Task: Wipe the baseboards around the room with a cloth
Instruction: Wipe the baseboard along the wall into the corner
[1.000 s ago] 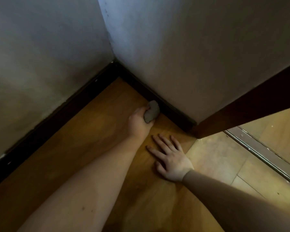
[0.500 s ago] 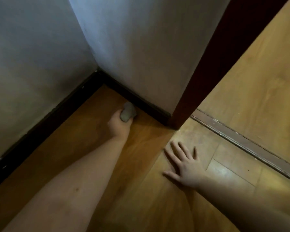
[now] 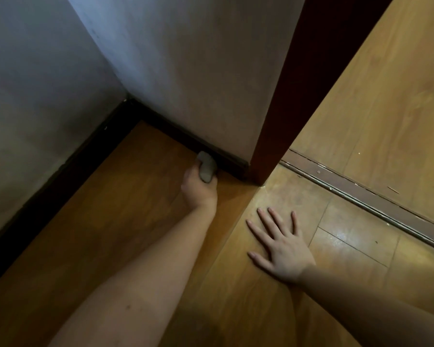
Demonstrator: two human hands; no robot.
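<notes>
Forearms fill the near edge, both bare, reaching out over warm, glossy wood floor [image 3: 125, 221]. Nearest, the right hand [image 3: 281, 249] is laid flat on the boards, fingers straight and spread, nothing grasped, a prop for the body's weight. A little farther on, the left hand [image 3: 198, 186] is seen with its fingers curled round a small grey cloth [image 3: 206, 167], bunched into a rounded wad, and that wad is pressed against the dark baseboard [image 3: 221, 159] at the foot of the pale wall [image 3: 198, 71], close to where the run ends at the reddish-brown door frame [image 3: 268, 156]. This stretch looks to be mid-wipe, so steady pressure is called for: the cloth is best kept flat on the board's face and drawn right up to the frame, with the top lip and the seam at the floor caught as well, since dust is likely to be lodged there. A bunched cloth gives little contact, so a broader fold would probably serve better. Farther back, the baseboard is carried on to the corner [image 3: 129, 100] and turns along the left wall, a thin, matt, near-black strip with a few pale nicks. Plaster above it looks chalky and faintly smudged. Off to the right, a metal threshold strip [image 3: 361, 194] is run along the doorway, screw heads showing, with lighter laminate beyond.
</notes>
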